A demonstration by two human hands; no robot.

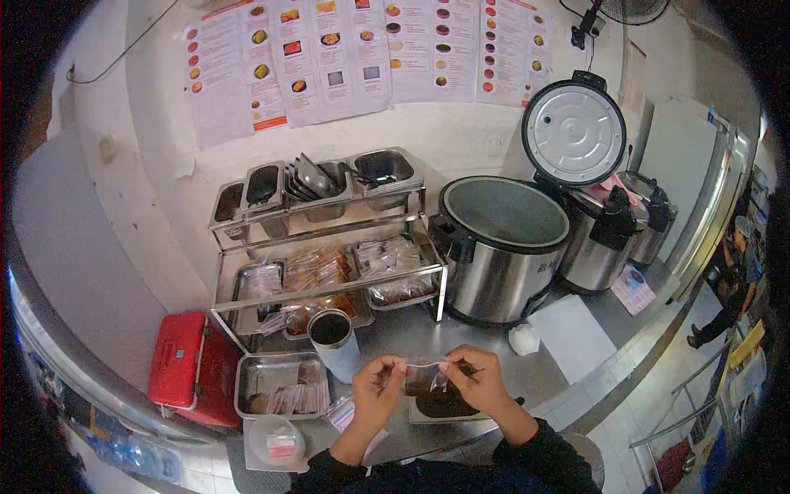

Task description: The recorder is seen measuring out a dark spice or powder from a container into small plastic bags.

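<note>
My left hand (378,384) and my right hand (478,378) pinch the two ends of the top edge of a small clear plastic bag (424,363), stretched between them. Beneath the bag lies a metal tray (447,420) holding a dark brown substance, partly hidden by my hands. Left of my left hand stands a tall light-blue cup (338,355) with dark contents. A steel tray (247,395) with a row of small filled clear bags (296,398) sits further left. Near my left forearm lies a packet of clear bags (341,415).
A round clear tub (276,437) stands at the table's front left, a red cooler box (185,364) beyond it. A metal rack (333,287) holds trays of bagged food. Behind my right hand are a large open steel cooker (503,272), a crumpled white item (524,339) and a white board (574,336).
</note>
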